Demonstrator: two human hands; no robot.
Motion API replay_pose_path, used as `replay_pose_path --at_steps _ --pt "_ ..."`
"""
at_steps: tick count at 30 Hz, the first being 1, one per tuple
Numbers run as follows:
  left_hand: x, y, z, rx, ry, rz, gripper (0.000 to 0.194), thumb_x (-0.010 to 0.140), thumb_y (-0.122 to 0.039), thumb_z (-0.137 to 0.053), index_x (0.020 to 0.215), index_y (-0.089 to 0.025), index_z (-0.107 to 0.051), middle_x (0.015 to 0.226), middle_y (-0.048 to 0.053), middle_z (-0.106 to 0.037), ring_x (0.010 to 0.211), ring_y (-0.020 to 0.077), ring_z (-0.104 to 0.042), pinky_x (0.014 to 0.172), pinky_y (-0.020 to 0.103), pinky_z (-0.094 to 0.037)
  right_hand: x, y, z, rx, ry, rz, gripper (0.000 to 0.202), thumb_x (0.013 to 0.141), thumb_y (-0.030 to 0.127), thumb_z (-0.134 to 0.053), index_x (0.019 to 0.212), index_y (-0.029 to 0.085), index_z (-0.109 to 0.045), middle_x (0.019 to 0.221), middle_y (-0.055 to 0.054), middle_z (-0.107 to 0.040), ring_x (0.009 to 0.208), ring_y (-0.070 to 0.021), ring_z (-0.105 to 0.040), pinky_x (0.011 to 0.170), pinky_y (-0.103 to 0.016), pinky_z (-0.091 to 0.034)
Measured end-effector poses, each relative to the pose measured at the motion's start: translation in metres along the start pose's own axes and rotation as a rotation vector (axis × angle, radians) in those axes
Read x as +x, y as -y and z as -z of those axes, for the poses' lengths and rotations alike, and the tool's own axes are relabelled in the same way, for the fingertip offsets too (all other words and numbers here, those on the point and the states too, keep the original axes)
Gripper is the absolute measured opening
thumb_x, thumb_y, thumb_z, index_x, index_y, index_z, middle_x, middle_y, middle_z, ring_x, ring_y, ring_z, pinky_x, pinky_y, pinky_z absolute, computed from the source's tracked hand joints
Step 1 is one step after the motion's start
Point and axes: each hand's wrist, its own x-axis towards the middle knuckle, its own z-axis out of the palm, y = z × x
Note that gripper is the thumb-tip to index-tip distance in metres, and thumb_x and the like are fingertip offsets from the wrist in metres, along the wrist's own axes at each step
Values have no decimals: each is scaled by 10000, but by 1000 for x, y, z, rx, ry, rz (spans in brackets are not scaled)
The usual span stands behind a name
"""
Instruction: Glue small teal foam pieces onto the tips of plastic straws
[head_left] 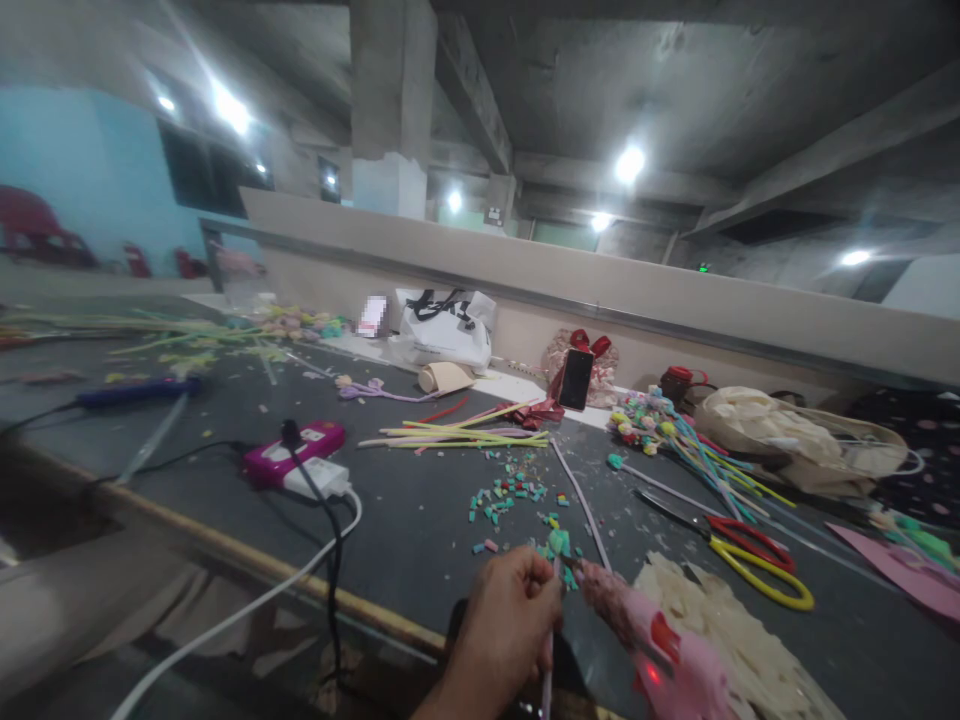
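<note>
My left hand (508, 612) is closed in a pinch around a thin lilac fuzzy stem (547, 672) near the table's front edge. At the stem's upper end sits a small teal fuzzy flower head (559, 542). A pink glue gun (679, 655) reaches in from the lower right, its crusted nozzle close to the flower head and my fingertips. A red light glows on its body. My right hand does not show; the glue gun's rear end runs out of the frame. Small teal and coloured clippings (510, 495) lie scattered just beyond my left hand.
Red-and-yellow-handled scissors (757, 565) lie at right beside a glue-crusted cream sheet (720, 620). Yellow and lilac stems (465, 436) and a bundle of finished flowers (652, 420) lie farther back. A magenta power strip (292, 452) with a white cable (300, 580) is at left.
</note>
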Motion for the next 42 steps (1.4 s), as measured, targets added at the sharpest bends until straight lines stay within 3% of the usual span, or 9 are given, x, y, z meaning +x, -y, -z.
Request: replay_pose_path --at_steps 8,11,17,25,30,34,36,42 --pt "0 3 -1 -50 2 -1 179 670 -318 -456 539 -195 -466 284 -90 -420 222 79 -386 258 164 -230 -7 15 -4 -102 -146 -6 241 830 278 -471 1046 180 -512 1066 -50 -538 872 -179 -553 712 -356 -476" --pt "3 4 0 -88 5 9 165 658 -286 -461 525 -188 -455 312 -86 -443 248 66 -406 267 149 -233 -9 17 -5 -113 -164 2 250 828 291 -468 1051 187 -514 1079 -49 -532 885 -190 -546 717 -362 -475" --pt "5 -3 9 -175 147 50 140 662 -290 -451 569 -186 -458 299 -86 -462 199 57 -352 239 153 -245 -6 20 -15 -134 -161 25 214 826 274 -478 998 158 -535 993 -42 -567 818 -166 -565 679 -342 -485" --pt "6 -3 13 -239 173 78 161 648 -332 -480 605 -179 -452 429 -54 -563 227 42 -391 237 142 -245 -13 26 -4 -112 -134 72 276 820 298 -479 1073 185 -493 1069 -58 -533 888 -193 -544 704 -377 -480" --pt "6 -2 11 -230 188 81 154 664 -314 -471 591 -178 -459 306 -78 -482 198 48 -353 231 139 -239 11 34 9 -102 -68 93 249 803 325 -504 985 161 -544 952 -48 -599 810 -181 -582 670 -362 -494" --pt "5 -3 11 -218 183 79 199 673 -333 -471 553 -175 -457 274 -79 -458 188 43 -330 236 135 -230 26 43 16 -102 -8 97 258 524 397 -725 675 218 -616 639 -17 -683 636 -230 -640 605 -354 -527" --pt "5 -3 11 -212 181 76 203 677 -329 -470 546 -176 -452 261 -81 -446 185 44 -327 235 134 -225 28 44 14 -95 16 93 257 439 385 -756 591 231 -617 588 -17 -690 593 -249 -650 576 -341 -532" --pt "4 -2 9 -195 155 55 173 687 -296 -460 565 -173 -454 283 -81 -452 199 41 -337 237 127 -215 26 47 1 -43 98 79 253 466 418 -717 580 200 -659 603 -44 -703 594 -249 -662 567 -312 -536"
